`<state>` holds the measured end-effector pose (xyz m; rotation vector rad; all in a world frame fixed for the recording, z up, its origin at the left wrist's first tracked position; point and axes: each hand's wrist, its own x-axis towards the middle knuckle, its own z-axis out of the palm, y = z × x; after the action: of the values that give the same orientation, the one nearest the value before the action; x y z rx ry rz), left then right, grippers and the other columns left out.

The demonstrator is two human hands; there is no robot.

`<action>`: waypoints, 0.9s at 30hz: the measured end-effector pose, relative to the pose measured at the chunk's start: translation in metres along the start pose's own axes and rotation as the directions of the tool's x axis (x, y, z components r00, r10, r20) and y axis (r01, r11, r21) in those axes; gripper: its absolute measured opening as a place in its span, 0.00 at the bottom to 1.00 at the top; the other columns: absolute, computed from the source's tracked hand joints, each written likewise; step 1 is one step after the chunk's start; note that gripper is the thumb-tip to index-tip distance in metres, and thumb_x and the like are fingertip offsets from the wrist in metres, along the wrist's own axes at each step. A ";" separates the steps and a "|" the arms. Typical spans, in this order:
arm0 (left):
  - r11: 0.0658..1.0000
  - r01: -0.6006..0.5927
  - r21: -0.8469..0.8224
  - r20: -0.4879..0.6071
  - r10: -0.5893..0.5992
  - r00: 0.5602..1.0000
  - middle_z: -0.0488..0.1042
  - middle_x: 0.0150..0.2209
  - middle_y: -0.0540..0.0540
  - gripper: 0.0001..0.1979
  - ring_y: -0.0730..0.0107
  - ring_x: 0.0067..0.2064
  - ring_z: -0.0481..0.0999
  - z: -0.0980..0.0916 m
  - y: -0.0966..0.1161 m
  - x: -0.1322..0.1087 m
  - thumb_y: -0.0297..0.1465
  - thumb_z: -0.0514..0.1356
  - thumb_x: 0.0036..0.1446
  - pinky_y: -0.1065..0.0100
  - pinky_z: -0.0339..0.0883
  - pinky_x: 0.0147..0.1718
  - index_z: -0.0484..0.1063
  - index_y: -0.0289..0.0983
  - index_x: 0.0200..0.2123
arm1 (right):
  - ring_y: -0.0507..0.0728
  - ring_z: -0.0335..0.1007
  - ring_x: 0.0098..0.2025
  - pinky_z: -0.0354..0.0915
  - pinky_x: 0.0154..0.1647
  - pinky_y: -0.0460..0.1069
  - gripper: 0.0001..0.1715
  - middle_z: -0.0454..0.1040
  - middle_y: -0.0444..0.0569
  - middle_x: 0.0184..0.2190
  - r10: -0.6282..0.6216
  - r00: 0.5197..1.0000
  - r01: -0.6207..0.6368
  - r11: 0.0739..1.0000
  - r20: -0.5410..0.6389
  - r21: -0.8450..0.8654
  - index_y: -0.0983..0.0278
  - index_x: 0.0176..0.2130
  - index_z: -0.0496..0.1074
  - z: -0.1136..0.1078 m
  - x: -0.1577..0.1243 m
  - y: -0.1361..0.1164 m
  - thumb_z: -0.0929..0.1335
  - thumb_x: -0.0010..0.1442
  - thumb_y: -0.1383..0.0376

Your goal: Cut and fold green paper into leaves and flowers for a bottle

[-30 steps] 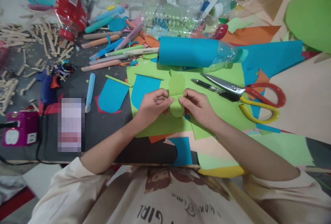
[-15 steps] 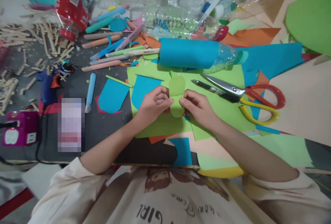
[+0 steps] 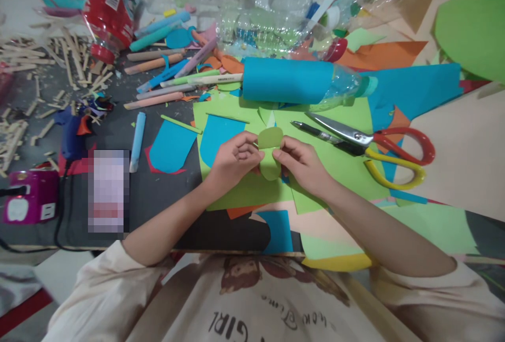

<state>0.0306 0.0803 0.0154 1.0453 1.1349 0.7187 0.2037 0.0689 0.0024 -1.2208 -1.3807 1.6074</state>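
Between my two hands is a small green paper cutout with rounded ends and a crease across its middle. My left hand pinches its left edge at the crease, and my right hand pinches the right edge. The upper half tilts up and looks darker than the lower. Beneath lie green paper sheets. Left of my left hand is a blue paper piece with a thin green strip along its top. A pen and scissors rest to the right of my right hand.
Beyond my hands lies a plastic bottle wrapped in blue paper. Clear bottles crowd the back. Markers, a blue glue gun, a phone and a purple box with a cord are on the left.
The upper half of the green cutout has folded up along the crease and appears shorter and darker. My hands keep their pinch in nearly the same place.
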 end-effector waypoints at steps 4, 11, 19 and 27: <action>0.998 -0.056 -0.027 -0.034 0.055 0.998 0.68 0.21 0.57 0.11 0.78 0.20 0.70 0.000 -0.004 0.001 0.34 0.64 0.48 0.75 0.66 0.22 0.63 0.39 0.30 | 0.49 0.57 0.20 0.54 0.21 0.47 0.19 0.59 0.37 0.18 -0.003 1.000 0.003 0.999 -0.004 0.033 0.60 0.28 0.62 -0.001 0.000 -0.002 0.69 0.59 0.51; 0.991 -0.098 -0.088 -0.039 0.095 0.995 0.68 0.17 0.59 0.09 0.76 0.17 0.69 -0.002 -0.006 -0.001 0.34 0.59 0.52 0.73 0.65 0.21 0.64 0.40 0.36 | 0.49 0.54 0.20 0.52 0.22 0.47 0.17 0.58 0.37 0.19 -0.022 1.000 0.022 0.999 0.010 -0.030 0.60 0.27 0.60 -0.001 0.001 0.002 0.67 0.60 0.55; 0.999 -0.029 0.043 0.072 0.026 0.997 0.68 0.17 0.54 0.16 0.75 0.18 0.69 -0.004 -0.001 0.003 0.43 0.67 0.49 0.72 0.65 0.20 0.69 0.38 0.24 | 0.49 0.49 0.21 0.47 0.23 0.48 0.19 0.54 0.38 0.19 -0.123 0.989 0.135 0.974 0.077 -0.180 0.60 0.24 0.57 -0.002 0.002 -0.001 0.64 0.63 0.55; 0.994 -0.026 0.105 0.128 0.013 0.992 0.69 0.21 0.53 0.15 0.75 0.20 0.69 -0.003 -0.003 0.003 0.45 0.65 0.50 0.72 0.66 0.21 0.70 0.39 0.27 | 0.50 0.53 0.22 0.51 0.24 0.47 0.20 0.60 0.40 0.20 -0.126 0.990 0.135 0.971 0.056 -0.197 0.61 0.25 0.60 -0.002 0.001 0.003 0.65 0.63 0.53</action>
<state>0.0282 0.0824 0.0112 1.1769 1.0630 0.6031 0.2053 0.0699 -0.0005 -1.1876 -1.6478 1.4389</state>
